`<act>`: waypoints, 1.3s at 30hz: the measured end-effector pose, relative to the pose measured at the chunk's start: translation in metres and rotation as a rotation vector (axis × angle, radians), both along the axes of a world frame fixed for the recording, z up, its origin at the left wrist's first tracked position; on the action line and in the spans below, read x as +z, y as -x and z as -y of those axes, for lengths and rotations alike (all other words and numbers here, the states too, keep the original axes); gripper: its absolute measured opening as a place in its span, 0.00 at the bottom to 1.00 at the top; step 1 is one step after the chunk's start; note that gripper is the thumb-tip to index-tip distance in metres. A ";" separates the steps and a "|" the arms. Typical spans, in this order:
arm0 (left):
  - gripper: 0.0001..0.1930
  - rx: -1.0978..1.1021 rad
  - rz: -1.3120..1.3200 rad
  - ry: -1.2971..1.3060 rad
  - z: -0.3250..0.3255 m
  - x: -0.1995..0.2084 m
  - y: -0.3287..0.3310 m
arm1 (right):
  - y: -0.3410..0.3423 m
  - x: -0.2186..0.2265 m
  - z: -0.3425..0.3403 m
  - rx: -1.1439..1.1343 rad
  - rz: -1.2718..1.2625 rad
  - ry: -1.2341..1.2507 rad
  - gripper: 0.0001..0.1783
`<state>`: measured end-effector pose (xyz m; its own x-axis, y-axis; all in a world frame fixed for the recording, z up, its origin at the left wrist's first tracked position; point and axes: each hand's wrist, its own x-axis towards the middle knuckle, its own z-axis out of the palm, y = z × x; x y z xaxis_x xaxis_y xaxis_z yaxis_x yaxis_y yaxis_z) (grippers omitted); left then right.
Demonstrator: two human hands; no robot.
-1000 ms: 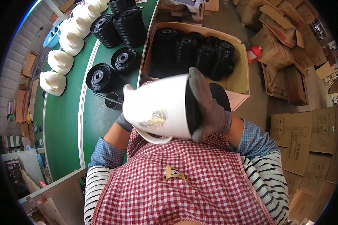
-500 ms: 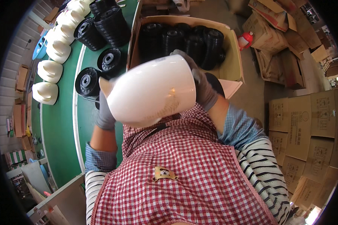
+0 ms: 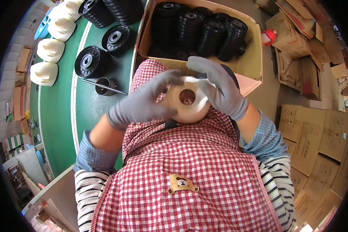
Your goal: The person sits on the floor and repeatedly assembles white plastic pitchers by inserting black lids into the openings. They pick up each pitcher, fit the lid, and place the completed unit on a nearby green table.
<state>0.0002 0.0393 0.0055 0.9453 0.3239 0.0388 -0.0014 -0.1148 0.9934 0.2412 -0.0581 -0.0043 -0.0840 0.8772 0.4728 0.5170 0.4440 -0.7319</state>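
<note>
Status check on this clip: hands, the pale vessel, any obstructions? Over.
Left hand, right hand flank pale vessel; grip unclear. Vessel's opening faces camera, uncovered. Metal rod, black cup off to the left.

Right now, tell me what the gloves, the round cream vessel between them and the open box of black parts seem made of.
Gloves: probably knit fabric, matt grey, hugging the wrists. Vessel: smooth, with bright highlights; plastic or coated metal, unclear. Box: likely cardboard, dull tan, thin-walled.
</note>
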 end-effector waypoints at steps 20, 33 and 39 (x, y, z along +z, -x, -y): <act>0.21 0.224 -0.106 -0.723 0.021 -0.025 -0.007 | 0.026 0.018 -0.007 0.233 0.624 0.284 0.25; 0.32 0.586 -0.632 0.556 0.019 -0.049 0.082 | -0.010 0.019 0.008 0.095 0.120 0.494 0.52; 0.47 0.368 -0.267 1.088 0.021 -0.066 0.044 | -0.003 0.064 0.030 0.109 0.273 0.083 0.25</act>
<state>-0.0442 0.0187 -0.0607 0.7244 0.3192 -0.6111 0.0773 0.8431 0.5321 0.2442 -0.0882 0.0593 -0.2940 0.8906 0.3470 0.6518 0.4523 -0.6087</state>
